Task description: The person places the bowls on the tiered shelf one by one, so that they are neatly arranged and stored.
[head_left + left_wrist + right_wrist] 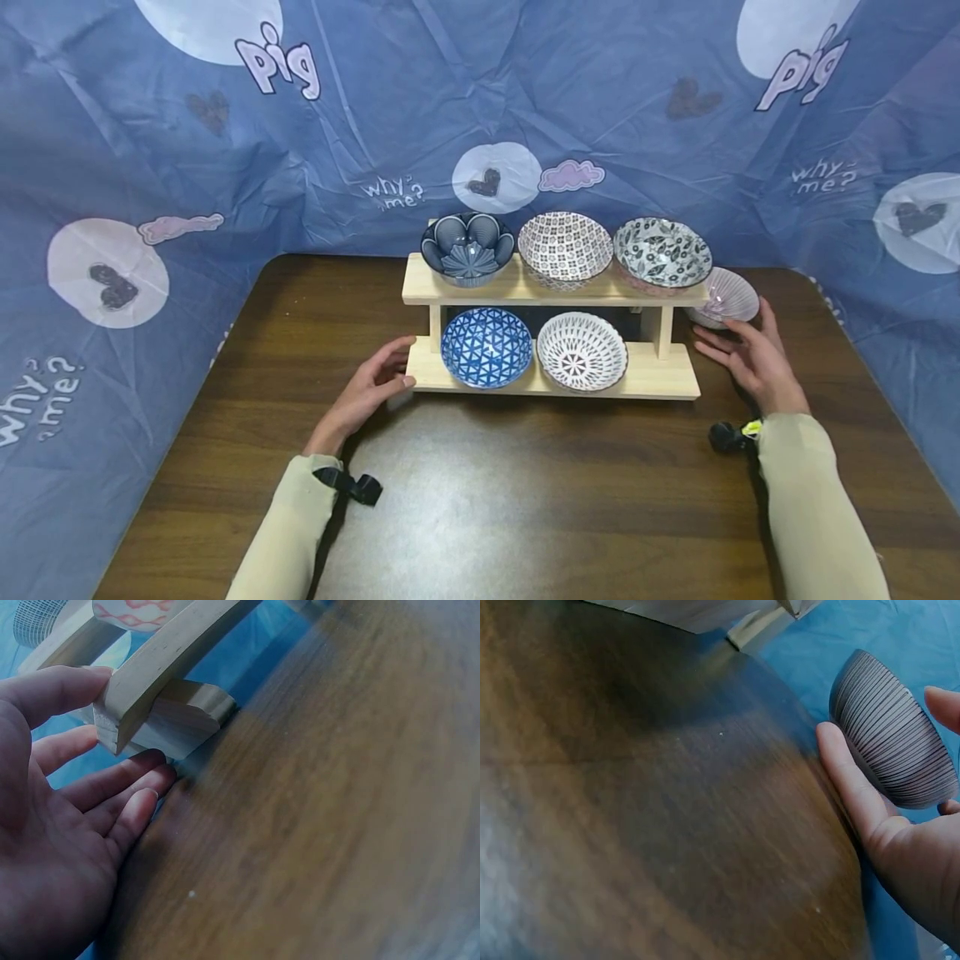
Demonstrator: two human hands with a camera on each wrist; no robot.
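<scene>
My right hand (pixel 757 367) holds a pale pink ribbed bowl (pixel 723 297) beside the right end of a two-tier wooden display rack (pixel 652 375). In the right wrist view the bowl (pixel 892 735) is tilted, its dark-striped outer wall between the thumb and fingers. My left hand (pixel 367 387) grips the left end of the lower plank, thumb at the front corner and fingers toward the back. In the left wrist view the thumb and a fingertip touch the plank end (pixel 120 712), while the other fingers lie loosely below.
On the upper tier stand a dark blue petal bowl (pixel 468 250), a brown-patterned bowl (pixel 565 248) and a leaf-patterned bowl (pixel 662 252). The lower tier bears a blue triangle-patterned bowl (pixel 487 348) and a white dashed bowl (pixel 582 352). A blue printed cloth (pixel 360 125) hangs behind the brown table (pixel 525 492).
</scene>
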